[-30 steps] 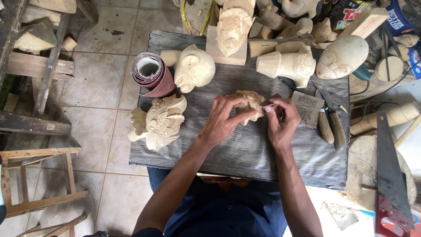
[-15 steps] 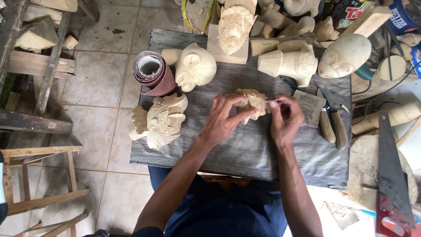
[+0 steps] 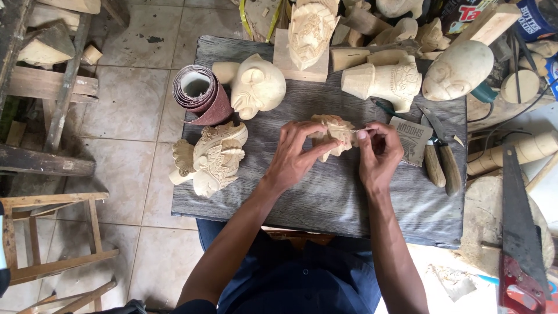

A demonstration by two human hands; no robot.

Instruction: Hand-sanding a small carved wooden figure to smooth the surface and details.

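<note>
My left hand [image 3: 296, 154] grips a small pale wood carving [image 3: 332, 132] from the left and holds it just above the dark grey work board [image 3: 325, 192]. My right hand [image 3: 378, 152] pinches a small folded piece of sandpaper against the carving's right side, the thumb pressed on it. Both forearms reach in from the bottom of the view.
On the board lie a sandpaper roll [image 3: 200, 93], a carved winged head [image 3: 212, 157], a round carved head [image 3: 256, 86], a mask on a block [image 3: 308, 32], a carved bust [image 3: 386, 78], knives [image 3: 439, 160] and a sandpaper sheet [image 3: 411, 139]. A handsaw [image 3: 520, 232] lies right; wooden stools stand left.
Both hands and the carving stay in about the same place; the fingers of my right hand shift slightly against the carving.
</note>
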